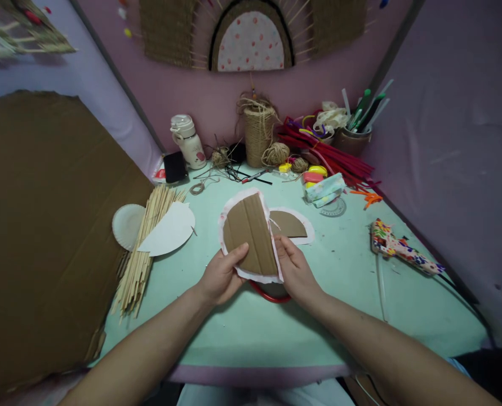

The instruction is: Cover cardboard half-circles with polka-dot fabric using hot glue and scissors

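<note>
Both hands hold a half-round cardboard piece [251, 234] above the table, its brown side up and a white, pink-marked paper border around its edge. My left hand [225, 276] grips the lower left, thumb lying on the cardboard and fingers beneath. On the straight right edge, my right hand [296, 268] pinches the paper border. Behind the held piece lies a second cardboard half-round [291, 224] with a similar white border, partly covered. Below the hands, a red-rimmed round item [271, 294] shows only in part.
At left are a bundle of wooden sticks [138, 270], a white paper cutout [170, 230] and a large cardboard sheet [43, 237]. A flowered glue gun [405, 251] lies right. Along the back stand a bottle [189, 144], a twine spool [258, 135] and red pipe cleaners [331, 155].
</note>
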The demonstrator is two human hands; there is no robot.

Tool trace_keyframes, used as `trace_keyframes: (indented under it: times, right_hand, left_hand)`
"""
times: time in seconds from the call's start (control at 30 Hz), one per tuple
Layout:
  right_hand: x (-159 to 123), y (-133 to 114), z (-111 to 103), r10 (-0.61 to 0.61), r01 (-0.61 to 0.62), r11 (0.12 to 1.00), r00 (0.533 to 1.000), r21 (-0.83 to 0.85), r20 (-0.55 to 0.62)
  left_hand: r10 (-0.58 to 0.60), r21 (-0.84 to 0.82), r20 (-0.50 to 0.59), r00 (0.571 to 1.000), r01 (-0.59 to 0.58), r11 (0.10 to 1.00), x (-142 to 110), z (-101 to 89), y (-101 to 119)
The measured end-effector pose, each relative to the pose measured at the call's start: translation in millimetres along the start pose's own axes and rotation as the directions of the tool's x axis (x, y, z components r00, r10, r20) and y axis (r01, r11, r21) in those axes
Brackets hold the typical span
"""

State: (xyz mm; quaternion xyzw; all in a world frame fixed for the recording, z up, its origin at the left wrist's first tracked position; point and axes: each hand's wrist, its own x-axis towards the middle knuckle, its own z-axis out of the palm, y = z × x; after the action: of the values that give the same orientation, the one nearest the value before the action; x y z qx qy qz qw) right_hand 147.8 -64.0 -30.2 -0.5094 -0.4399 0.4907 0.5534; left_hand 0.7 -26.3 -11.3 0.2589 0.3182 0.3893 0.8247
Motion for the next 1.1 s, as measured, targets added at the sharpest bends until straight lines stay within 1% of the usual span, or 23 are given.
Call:
trace_keyframes:
  times: [0.13, 0.3, 0.47, 0.57, 0.63, 0.77, 0.83, 1.1]
  right_hand:
    - [-1.4, -1.4, -1.8, -0.062, 0.063, 0.991, 0.998, -0.115, 0.005]
    - [-1.3, -0.8, -4.2, -0.147, 0.149, 0.966, 0.989, -0.209, 0.026]
    - [-0.8, -0.6, -5.9, -0.173, 0.184, 0.934, 0.983, -0.305, 0.064]
    - [-0.7, -2.7, -5.9, -0.193, 0.219, 0.909, 0.975, -0.356, 0.107]
    - [-0.4, -4.4, -6.2, -0.172, 0.202, 0.918, 0.978, -0.341, 0.119]
    - [1.6, -5.1, -7.8, -0.069, 0.102, 0.965, 0.988, -0.243, 0.140]
    - [2.9, -3.7, -8.2, -0.041, 0.072, 0.975, 0.988, -0.209, 0.149]
    - [3.0, -1.5, -6.2, -0.027, 0.050, 0.978, 0.993, -0.204, 0.112]
  left_hand:
    - [0.012, 0.022, 0.001, 1.000, -0.012, 1.000, 0.0, -1.4, 1.8]
    - [-0.001, 0.063, 0.012, 1.000, 0.000, 0.998, -0.9, -3.5, 5.1]
    - [0.017, 0.060, -0.020, 1.000, -0.016, 0.998, -1.5, -2.6, 5.8]
    - [0.028, 0.061, -0.009, 1.000, -0.027, 0.998, -0.4, -2.5, 5.7]
    - [0.033, 0.062, 0.006, 0.999, -0.033, 0.998, 0.7, -3.3, 5.6]
    - [0.047, 0.065, -0.009, 0.999, -0.046, 0.997, 2.4, -5.6, 5.2]
    - [0.053, 0.072, -0.012, 0.999, -0.052, 0.996, 3.1, -6.5, 4.8]
    - [0.065, 0.075, -0.022, 0.998, -0.063, 0.995, 4.5, -5.2, 3.2]
